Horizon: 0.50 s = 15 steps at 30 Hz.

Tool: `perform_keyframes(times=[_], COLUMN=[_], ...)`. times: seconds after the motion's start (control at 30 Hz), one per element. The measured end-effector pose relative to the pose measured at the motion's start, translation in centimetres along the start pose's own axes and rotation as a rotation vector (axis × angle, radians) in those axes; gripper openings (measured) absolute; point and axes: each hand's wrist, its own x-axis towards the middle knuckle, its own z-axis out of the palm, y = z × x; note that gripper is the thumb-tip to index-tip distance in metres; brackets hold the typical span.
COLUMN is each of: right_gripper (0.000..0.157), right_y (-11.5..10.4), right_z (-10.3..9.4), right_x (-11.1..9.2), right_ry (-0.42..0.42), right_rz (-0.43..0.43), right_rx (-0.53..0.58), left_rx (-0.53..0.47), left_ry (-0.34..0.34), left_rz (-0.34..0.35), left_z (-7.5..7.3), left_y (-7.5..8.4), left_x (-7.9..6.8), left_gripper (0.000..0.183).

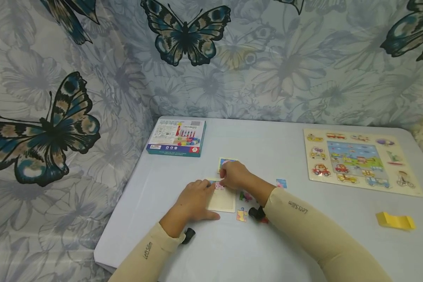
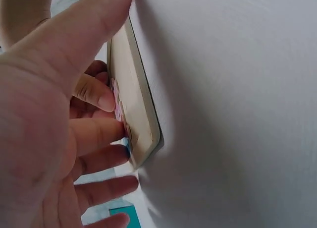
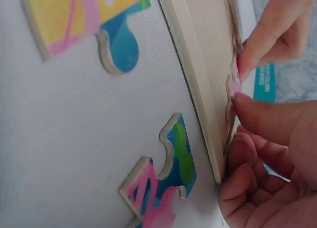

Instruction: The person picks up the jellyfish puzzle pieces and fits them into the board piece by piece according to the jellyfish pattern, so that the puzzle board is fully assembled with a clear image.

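Observation:
My left hand (image 1: 195, 199) rests over the left side of a shallow wooden puzzle tray (image 1: 222, 203), fingers extended and thumb at the near edge. Pink and blue jigsaw pieces (image 1: 219, 185) lie along the tray's far side. There my right hand (image 1: 236, 175), its other fingers curled, holds a pink puzzle piece (image 3: 233, 86) under its thumb. Left fingertips touch the pieces beside it. Right of the tray lie loose pieces, including a yellow one (image 1: 241, 214) and a green, blue and pink one (image 3: 181, 163). A small yellow-edged picture (image 1: 221, 163) is partly hidden behind my right hand.
A teal and white box (image 1: 176, 137) lies at the table's back left. On the right are a large vehicle picture board (image 1: 356, 161) and a yellow curved block (image 1: 395, 221). One blue and pink piece (image 1: 281, 183) lies beyond my right forearm.

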Motion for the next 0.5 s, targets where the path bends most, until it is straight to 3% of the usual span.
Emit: perform_keyframes(times=[0.27, 0.4, 0.5], right_gripper=[0.024, 0.02, 0.023], right_y=[0.3, 1.4, 3.2], right_z=[0.0, -0.7, -2.2], right_x=[0.3, -0.8, -2.5], right_ry=[0.003, 0.019, 0.035], right_rz=[0.0, -0.042, -0.019], right_rx=[0.016, 0.013, -0.03], left_rx=[0.083, 0.088, 0.056], left_ry=[0.022, 0.014, 0.012], left_rz=[-0.023, -0.034, -0.036], left_z=[0.1, 0.1, 0.4], left_y=[0.6, 0.9, 1.0], left_x=[0.2, 0.4, 0.5], left_gripper=[0.098, 0.095, 0.095])
